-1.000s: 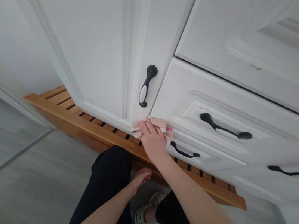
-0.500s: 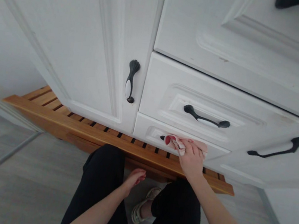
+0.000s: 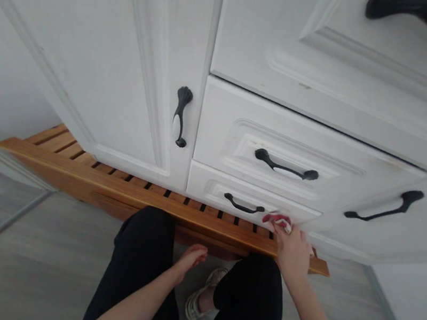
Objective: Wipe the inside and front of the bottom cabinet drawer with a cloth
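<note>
Right hand grips cloth beside bottom drawer.
Cloth at 3 o'clock from drawer's handle; left hand at cloth's 8 o'clock, fingers loosely curled.

Grey floor, slatted wooden bench

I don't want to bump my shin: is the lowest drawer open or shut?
It looks shut: the lowest drawer has its front about level with the drawer above, with only a thin seam between them.

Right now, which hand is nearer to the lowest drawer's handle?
Right: the right hand is just beside the handle; the left hand is farther below.
</note>
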`<state>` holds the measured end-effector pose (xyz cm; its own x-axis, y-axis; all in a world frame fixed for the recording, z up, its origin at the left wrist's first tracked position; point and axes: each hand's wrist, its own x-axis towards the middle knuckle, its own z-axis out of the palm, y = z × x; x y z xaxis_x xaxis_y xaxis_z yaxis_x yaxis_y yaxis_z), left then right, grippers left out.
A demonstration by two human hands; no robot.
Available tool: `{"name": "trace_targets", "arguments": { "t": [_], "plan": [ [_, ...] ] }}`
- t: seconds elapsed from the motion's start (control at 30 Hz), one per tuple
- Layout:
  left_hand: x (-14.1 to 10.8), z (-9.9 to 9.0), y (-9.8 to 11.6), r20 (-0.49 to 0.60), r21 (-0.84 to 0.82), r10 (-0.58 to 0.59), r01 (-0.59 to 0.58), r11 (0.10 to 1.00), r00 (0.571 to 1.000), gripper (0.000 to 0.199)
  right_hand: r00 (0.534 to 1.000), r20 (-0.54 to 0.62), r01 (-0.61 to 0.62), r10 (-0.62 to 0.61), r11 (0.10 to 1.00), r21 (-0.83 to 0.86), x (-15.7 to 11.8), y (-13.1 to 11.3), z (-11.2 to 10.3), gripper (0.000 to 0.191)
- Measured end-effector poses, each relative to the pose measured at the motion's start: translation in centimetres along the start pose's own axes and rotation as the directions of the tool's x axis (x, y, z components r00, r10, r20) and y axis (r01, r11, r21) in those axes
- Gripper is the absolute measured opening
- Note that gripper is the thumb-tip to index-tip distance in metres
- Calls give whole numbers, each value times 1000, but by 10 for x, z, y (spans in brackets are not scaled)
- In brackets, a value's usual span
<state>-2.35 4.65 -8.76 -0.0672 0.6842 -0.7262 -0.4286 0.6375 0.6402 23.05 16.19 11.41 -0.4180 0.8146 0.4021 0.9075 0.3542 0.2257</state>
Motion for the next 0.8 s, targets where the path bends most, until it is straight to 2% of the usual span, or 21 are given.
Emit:
{"name": "trace_targets", "arguments": {
  "t": [0.07, 0.13, 0.2, 0.27, 0.33, 0.37, 0.43, 0.5, 0.6, 0.7, 0.73, 0.8],
  "plan": [
    [-4, 2, 1, -7, -1, 4, -4, 1000, 1000, 17, 999, -31, 9, -6, 995, 95, 6, -16, -15, 29],
    [-7, 4, 2, -13, -7, 7, -7, 1000, 1000, 15, 987, -161, 42, -11, 981, 192, 22, -43, -35, 29],
    [-8, 5, 3, -19, -13, 11, -11, 1000, 1000, 13, 949, -315, 111, -13, 949, 293, 47, -81, -53, 31],
    [-9, 5, 4, -25, -18, 13, -13, 1000, 1000, 12, 902, -431, 158, 40, 897, 413, 76, -124, -60, 29],
    [-9, 4, 5, -31, -21, 12, -12, 1000, 999, 12, 874, -471, 149, 123, 854, 499, 104, -166, -53, 32],
    [-10, 3, 6, -33, -23, 12, -12, 1000, 999, 13, 857, -507, 193, 92, 855, 481, 116, -183, -46, 32],
    [-10, 2, 8, -36, -30, 11, -12, 999, 999, 13, 820, -569, 328, -63, 866, 377, 132, -210, -26, 31],
    [-10, 1, 10, -32, -40, 15, -17, 999, 999, 14, 783, -583, 440, -219, 857, 269, 136, -226, -6, 33],
    [-11, 0, 12, -16, -55, 23, -24, 998, 1000, 15, 761, -507, 561, -404, 803, 202, 131, -234, 17, 38],
    [-14, 1, 12, -11, -50, 12, -13, 999, 1000, 14, 675, -410, 716, -614, 679, 163, 123, -234, 30, 35],
    [-15, 1, 12, -13, -46, 8, -9, 999, 1000, 13, 648, -396, 746, -651, 649, 152, 122, -233, 33, 34],
    [-17, 0, 13, -10, -44, 7, -8, 999, 1000, 13, 622, -387, 769, -681, 624, 140, 121, -231, 32, 32]
  ]
}}
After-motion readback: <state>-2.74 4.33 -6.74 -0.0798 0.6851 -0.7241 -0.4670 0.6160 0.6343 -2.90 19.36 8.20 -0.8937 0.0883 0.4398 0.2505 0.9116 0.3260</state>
